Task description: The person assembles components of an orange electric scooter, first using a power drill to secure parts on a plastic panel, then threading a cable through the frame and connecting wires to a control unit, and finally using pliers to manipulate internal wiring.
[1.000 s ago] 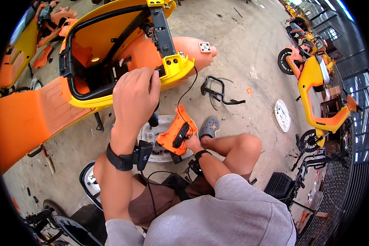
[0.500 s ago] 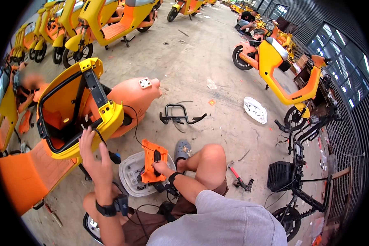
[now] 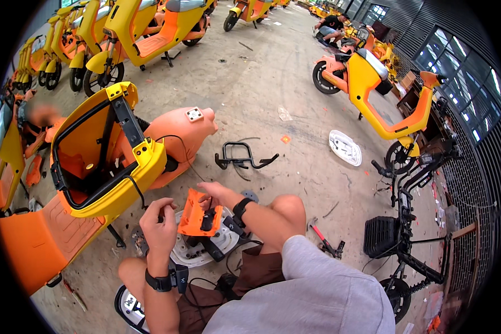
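An orange plastic cover [image 3: 191, 218] with a black fitting [image 3: 208, 219] stands tilted over a white plastic shell [image 3: 190, 255] in front of my lap. At the cover's upper right edge, my right hand [image 3: 221, 195] has its fingers bent around it, partly hidden. Left of the cover, my left hand [image 3: 159, 221] is raised with curled fingers; what they pinch, if anything, is too small to make out. A thin black cable [image 3: 185, 151] runs from the partly stripped yellow-and-orange scooter [image 3: 103, 197] down toward my right hand.
A black bent-tube bracket [image 3: 245, 157] lies on the floor ahead. To the right are a red-handled hammer [image 3: 320, 236], another white shell [image 3: 344, 147] and a bare black scooter frame [image 3: 406, 222]. Scooters [image 3: 145, 39] line the far left. One person [image 3: 329, 30] crouches at the back.
My left hand has come down from the scooter's rim to beside the orange cover. My right hand has moved up to the cover's upper right edge; the cover has shifted slightly left and tilted.
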A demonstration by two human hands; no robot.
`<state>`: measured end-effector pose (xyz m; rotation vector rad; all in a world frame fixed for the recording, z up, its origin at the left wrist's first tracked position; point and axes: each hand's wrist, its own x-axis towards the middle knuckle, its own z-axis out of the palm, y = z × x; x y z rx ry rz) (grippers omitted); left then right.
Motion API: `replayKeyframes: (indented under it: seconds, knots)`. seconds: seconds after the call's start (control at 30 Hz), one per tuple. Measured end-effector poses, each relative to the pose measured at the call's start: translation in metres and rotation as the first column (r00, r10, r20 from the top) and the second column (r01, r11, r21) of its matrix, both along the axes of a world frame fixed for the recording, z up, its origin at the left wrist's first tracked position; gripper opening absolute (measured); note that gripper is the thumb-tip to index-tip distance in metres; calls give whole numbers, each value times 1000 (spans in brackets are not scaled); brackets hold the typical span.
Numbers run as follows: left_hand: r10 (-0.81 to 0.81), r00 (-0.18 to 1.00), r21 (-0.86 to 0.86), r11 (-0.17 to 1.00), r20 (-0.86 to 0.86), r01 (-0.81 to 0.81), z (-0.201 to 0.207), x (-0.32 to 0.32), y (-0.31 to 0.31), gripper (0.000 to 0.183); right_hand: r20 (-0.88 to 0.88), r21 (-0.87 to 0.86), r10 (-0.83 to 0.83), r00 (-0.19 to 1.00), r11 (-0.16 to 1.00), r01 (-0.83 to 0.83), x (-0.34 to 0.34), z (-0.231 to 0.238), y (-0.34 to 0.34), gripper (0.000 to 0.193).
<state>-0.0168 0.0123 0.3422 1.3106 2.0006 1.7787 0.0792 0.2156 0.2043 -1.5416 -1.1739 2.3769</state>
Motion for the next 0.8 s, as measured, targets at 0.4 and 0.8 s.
replayKeyframes:
  seconds: [0.4,0.8]
  knots:
    - [42,978,-177,984,205,-5,-27,-1,20,35,-65,438,694,717,666,-604,11,122,-35,38]
    - [-155,846,-196,937,511,290,20,-4,59,35,358,770,811,463,24,-638,24,147,-35,31]
